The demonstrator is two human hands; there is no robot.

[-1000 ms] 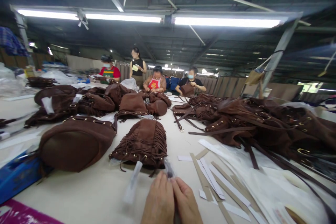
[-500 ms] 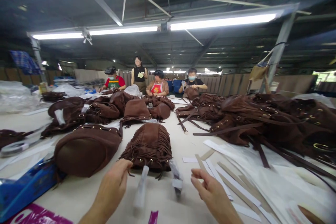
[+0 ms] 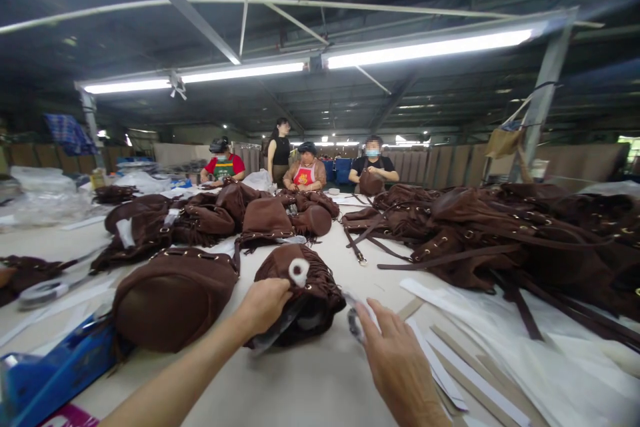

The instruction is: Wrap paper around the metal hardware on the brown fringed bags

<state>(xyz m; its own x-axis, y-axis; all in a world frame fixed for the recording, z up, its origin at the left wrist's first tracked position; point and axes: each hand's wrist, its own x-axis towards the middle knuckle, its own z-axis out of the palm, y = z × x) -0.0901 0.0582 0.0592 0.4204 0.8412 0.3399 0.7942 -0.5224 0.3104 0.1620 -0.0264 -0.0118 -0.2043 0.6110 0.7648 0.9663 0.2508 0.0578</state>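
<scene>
A brown fringed bag lies in front of me with its opening towards me and clear plastic showing inside. At the rim's upper left, my left hand is closed on the bag. A round white piece with a dark centre shows on the bag beside my fingers. My right hand is right of the bag, its fingers apart and partly curved beside a plastic-wrapped strap end; whether it touches this is unclear. Left of the fringed bag sits another brown bag, its round base facing me.
Brown bags are heaped at the right, with more bags behind. White and grey strips lie at the right front. A blue tape dispenser stands at the left. Several people are across the table.
My left hand has moved up and right and taken hold of the fringed bag's rim. The bag's opening is now raised and spread. My right hand has come closer to the wrapped strap end.
</scene>
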